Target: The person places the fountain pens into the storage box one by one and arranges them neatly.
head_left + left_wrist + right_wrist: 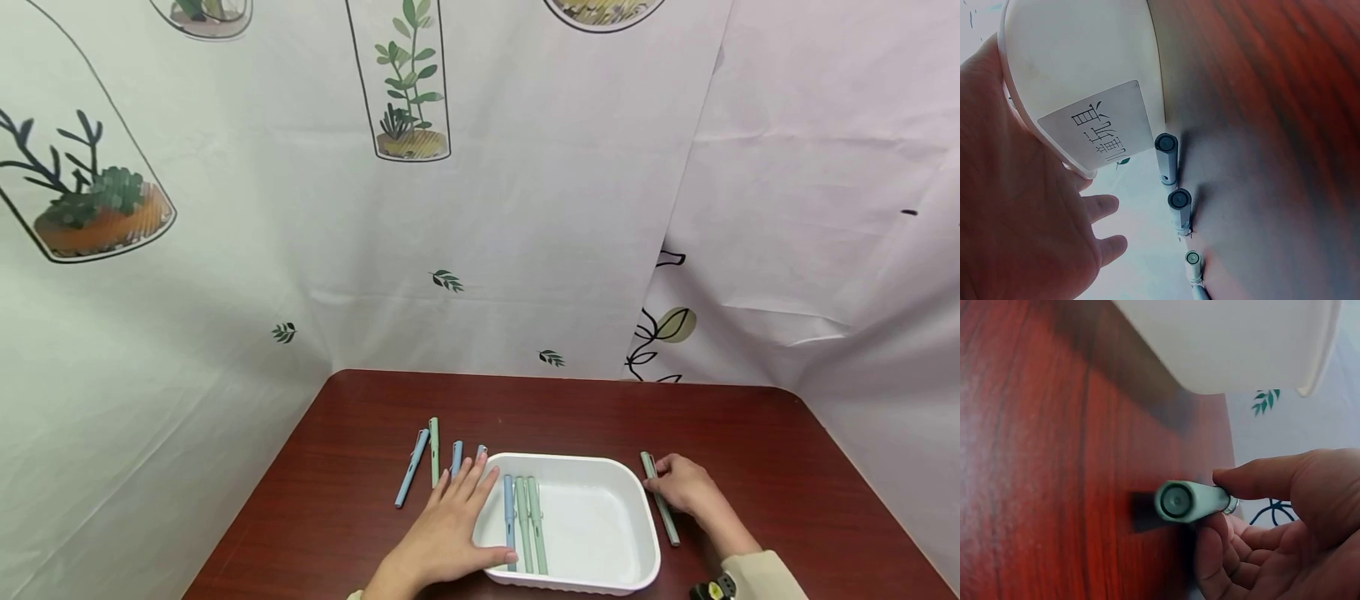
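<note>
A white plastic tray [596, 517] stands near the front of the table, with one blue pen [509, 508] and two green pens [522, 525] lying side by side in its left part. My left hand [450, 533] spreads its fingers along the tray's left rim, thumb over the near-left corner. To the tray's right, my right hand [682, 485] pinches a light green pen [1200, 499] between thumb and fingers, close over the tabletop. Left of the tray lie a blue pen [412, 468], a green pen [434, 450] and two more blue pens [457, 457], partly hidden behind my left hand.
The dark red wooden table [750, 450] has rounded far corners. Behind it and on both sides hangs pale cloth [525, 250] printed with plants. A label [1100, 125] with printed characters is on the tray's outer wall. A dark wrist device [712, 588] shows at my right sleeve.
</note>
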### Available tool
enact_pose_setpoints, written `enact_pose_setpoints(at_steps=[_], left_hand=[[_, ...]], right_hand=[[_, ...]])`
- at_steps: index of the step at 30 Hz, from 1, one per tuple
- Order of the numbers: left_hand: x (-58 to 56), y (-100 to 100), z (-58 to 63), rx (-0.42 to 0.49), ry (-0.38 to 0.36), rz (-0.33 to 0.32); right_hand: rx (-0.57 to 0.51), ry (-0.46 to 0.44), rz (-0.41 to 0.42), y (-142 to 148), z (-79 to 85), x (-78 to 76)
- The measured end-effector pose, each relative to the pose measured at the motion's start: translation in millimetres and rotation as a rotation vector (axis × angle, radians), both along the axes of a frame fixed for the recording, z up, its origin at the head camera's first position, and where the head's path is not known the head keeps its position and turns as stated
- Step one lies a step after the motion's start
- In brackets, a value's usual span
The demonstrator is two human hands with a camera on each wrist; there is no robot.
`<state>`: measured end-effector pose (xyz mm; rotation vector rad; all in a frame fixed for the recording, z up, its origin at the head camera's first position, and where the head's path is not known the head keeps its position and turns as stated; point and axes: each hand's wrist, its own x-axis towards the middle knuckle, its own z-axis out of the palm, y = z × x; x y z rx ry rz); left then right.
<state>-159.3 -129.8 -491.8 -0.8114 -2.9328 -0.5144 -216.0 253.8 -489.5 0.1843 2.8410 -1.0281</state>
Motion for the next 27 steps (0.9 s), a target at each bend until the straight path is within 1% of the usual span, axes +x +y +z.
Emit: enact_pose_setpoints(at_steps=[5, 9, 15, 19, 22, 27], left_hand=[[0.4, 1, 1.1, 0.003, -0.004, 0.0], [0.4, 1, 1.4, 0.002, -0.005, 0.001], [-0.6, 0, 0.5, -0.002, 0.003, 0.002], [-1.3, 0, -0.5, -0.003, 0.007, 0.003], [-1.1, 0, -1.2, -0.002, 0.005, 0.002], [-1.1, 0, -1.8, -0.001, 0.007, 0.0]], right_hand=[[-0.19, -0.039, -0.036, 3, 1.2, 3.2], [-0.26, -0.042, -0.044, 7, 3.6, 5.7], [-0.294, -0.011, -0.048, 12, 9.3, 9.9], [-0.291, 0.01, -0.046, 15, 13.1, 13.8], [-0.294, 0.013, -0.055, 17, 16.7, 17.5], [-0.338, 0.004, -0.057, 17, 23.2, 23.2]])
